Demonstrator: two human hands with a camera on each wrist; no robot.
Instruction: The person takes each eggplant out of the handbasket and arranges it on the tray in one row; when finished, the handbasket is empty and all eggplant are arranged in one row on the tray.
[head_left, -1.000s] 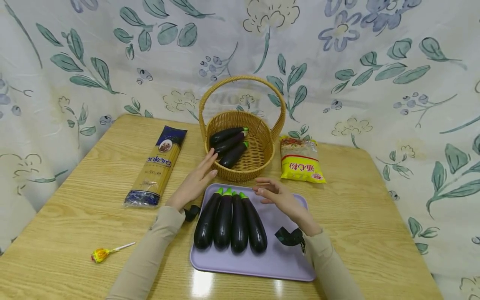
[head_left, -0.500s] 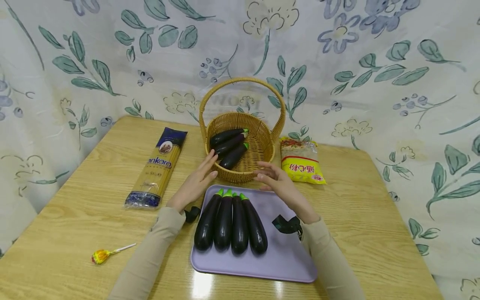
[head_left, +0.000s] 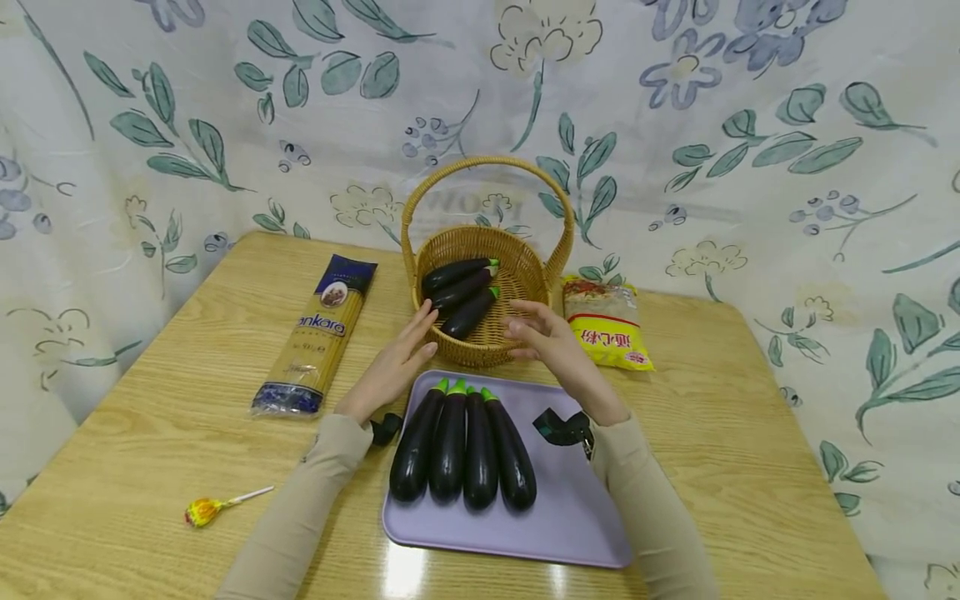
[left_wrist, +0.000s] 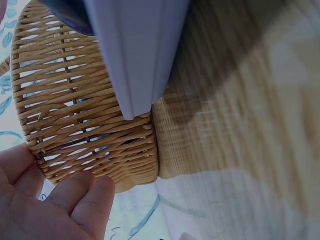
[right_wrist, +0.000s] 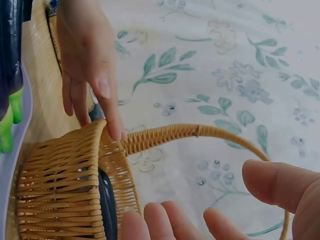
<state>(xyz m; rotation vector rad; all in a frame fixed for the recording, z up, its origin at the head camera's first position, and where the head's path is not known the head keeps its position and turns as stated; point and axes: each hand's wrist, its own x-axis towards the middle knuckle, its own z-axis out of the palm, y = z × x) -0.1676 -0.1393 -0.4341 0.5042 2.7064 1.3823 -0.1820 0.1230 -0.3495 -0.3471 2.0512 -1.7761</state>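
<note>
A wicker basket (head_left: 480, 354) with a tall handle holds three eggplants (head_left: 459, 292) on its left side. My left hand (head_left: 393, 367) rests its fingertips against the basket's front left rim, fingers fairly straight; the left wrist view shows those fingers on the weave. Over the front right of the basket hovers my right hand (head_left: 558, 350), its fingers loosely bent and holding nothing. Between my forearms lies a lilac tray (head_left: 570, 517) bearing a row of several eggplants (head_left: 462, 450), green stems toward the basket.
Left of the basket lies a pack of spaghetti (head_left: 315, 333). A yellow bag of pasta (head_left: 607, 325) lies right of it. A lollipop (head_left: 225, 504) sits near the table's front left. Behind the table hangs a floral curtain (head_left: 675, 167).
My right hand has moved forward from above the tray to the basket's front right. The left hand stays at the basket rim, and the eggplants have not moved.
</note>
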